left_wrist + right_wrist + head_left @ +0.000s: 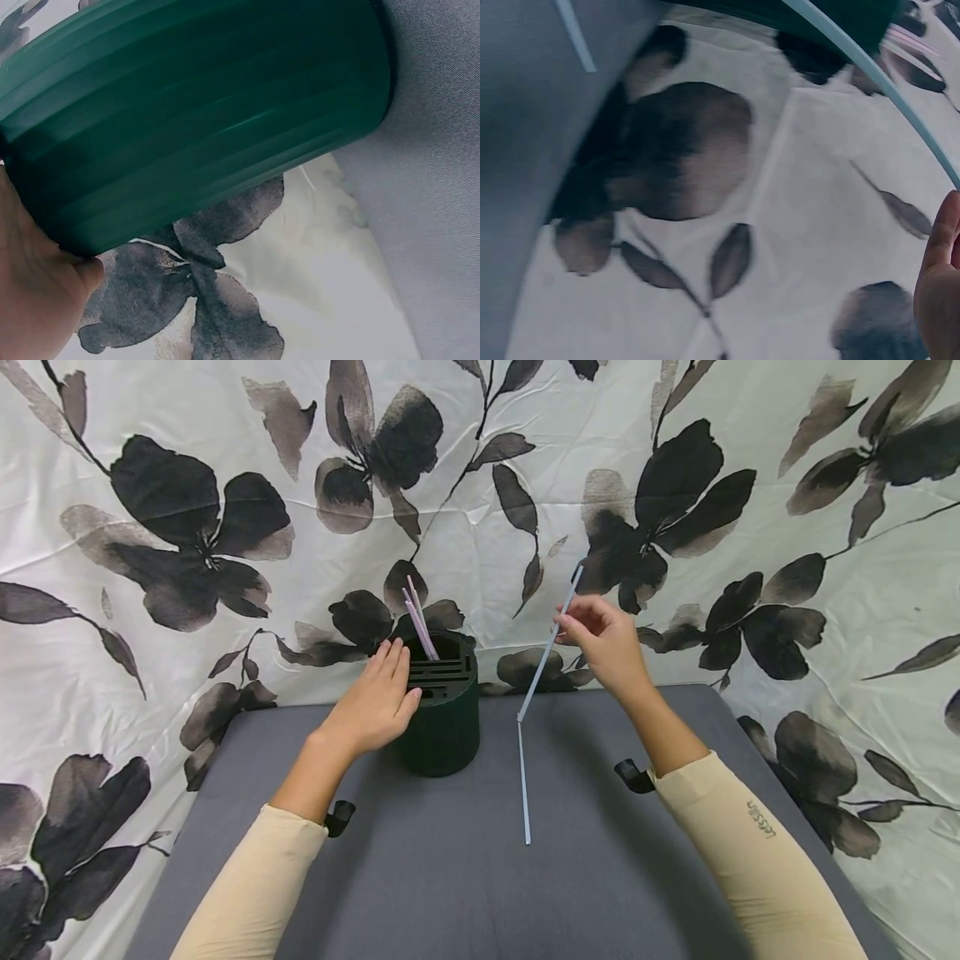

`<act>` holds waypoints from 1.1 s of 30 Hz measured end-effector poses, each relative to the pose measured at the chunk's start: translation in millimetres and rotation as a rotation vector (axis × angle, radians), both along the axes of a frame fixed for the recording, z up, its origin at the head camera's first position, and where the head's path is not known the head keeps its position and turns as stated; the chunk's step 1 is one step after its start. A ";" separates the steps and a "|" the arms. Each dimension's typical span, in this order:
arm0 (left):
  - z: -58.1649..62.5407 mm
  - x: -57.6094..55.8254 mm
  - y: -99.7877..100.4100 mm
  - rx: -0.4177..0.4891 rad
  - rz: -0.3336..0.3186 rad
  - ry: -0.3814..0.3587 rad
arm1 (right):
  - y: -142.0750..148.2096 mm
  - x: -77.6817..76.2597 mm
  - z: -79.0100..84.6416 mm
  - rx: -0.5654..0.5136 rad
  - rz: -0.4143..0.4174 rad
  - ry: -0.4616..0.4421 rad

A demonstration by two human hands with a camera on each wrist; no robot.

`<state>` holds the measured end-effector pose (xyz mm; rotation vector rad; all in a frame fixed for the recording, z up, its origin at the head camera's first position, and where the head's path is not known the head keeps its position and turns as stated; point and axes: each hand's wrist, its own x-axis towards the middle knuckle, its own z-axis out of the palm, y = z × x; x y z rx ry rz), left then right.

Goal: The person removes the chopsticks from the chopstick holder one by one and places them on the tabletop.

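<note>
A dark green ribbed knife block (442, 735) with slots in its top stands upright near the back of the table. My left hand (378, 697) rests on its top left edge, fingers straight and thumb at the near rim. In the left wrist view, the thumb (86, 274) touches the rim of the block. Several lilac straws (422, 620) stick up out of the block's rear opening. Right of the block, my right hand (603, 643) pinches a light blue straw (543, 660) between thumb and fingers, tilted with its lower end down toward the table. A second light blue straw (524, 785) lies below it.
The grey table (465, 893) ends just behind the block. A white cloth (480, 552) with dark flowers hangs behind it. Black straps (633, 777) sit at both wrists, next to the beige sleeves (750, 852).
</note>
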<state>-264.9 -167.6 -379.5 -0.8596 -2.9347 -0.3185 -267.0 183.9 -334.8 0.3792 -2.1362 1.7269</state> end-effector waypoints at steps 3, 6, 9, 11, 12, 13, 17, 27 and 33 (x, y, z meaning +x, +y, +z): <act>-0.2 1.8 -0.4 0.003 -0.009 -0.005 | 3.2 5.7 -16.6 0.030 -0.011 -0.037; 0.4 3.9 -1.2 0.002 -0.016 -0.014 | 5.3 9.5 -33.2 0.048 -0.010 -0.073; 1.3 5.8 -2.5 -0.001 -0.024 -0.019 | 6.7 13.9 -47.7 0.068 -0.010 -0.113; 2.2 6.8 -3.6 -0.001 -0.028 -0.021 | 7.3 17.0 -56.5 0.084 -0.020 -0.154; 2.9 7.3 -4.1 0.002 -0.031 -0.022 | 8.0 18.5 -61.1 0.091 -0.024 -0.174; 3.3 7.7 -4.5 0.001 -0.036 -0.023 | 8.5 20.3 -65.6 0.105 -0.032 -0.192; 5.3 10.0 -7.0 0.003 -0.050 -0.031 | 11.1 26.0 -87.4 0.146 -0.047 -0.257; 6.0 18.2 -12.0 -0.007 -0.063 -0.035 | 10.7 37.7 -134.2 0.197 -0.029 -0.442; 7.1 26.1 -10.0 -0.008 -0.055 -0.033 | 10.9 43.2 -153.9 0.178 -0.037 -0.557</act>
